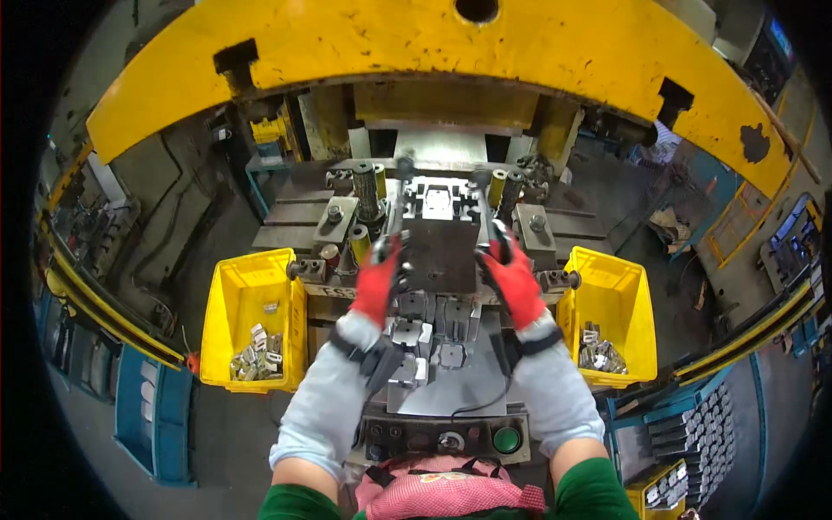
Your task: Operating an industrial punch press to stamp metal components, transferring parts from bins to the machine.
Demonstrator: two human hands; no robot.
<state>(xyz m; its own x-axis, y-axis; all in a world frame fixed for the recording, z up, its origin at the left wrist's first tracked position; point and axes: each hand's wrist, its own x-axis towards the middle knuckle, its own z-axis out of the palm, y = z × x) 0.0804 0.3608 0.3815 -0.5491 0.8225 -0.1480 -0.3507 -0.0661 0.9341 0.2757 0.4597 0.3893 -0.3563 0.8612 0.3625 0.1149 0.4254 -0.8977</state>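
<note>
My left hand (378, 282), in a red and dark glove, is at the left side of a dark flat plate (440, 251) on the press die. My right hand (513, 276), gloved the same way, mirrors it on the right side. Each hand is closed around what looks like a slim grey rod-like tool with a dark rounded end; the left tool (399, 204) and the right tool (485, 201) reach over the die and are partly blurred. Between their ends lies a bright stamped metal piece (438, 201). Stacked grey metal parts (409, 336) stand nearer me.
Yellow bins stand at the left (297, 321) and right (646, 321), with small metal pieces inside. A yellow press beam (364, 39) arches overhead. Guide posts (365, 192) rise beside the die. A control panel with a green button (506, 440) sits in front of me.
</note>
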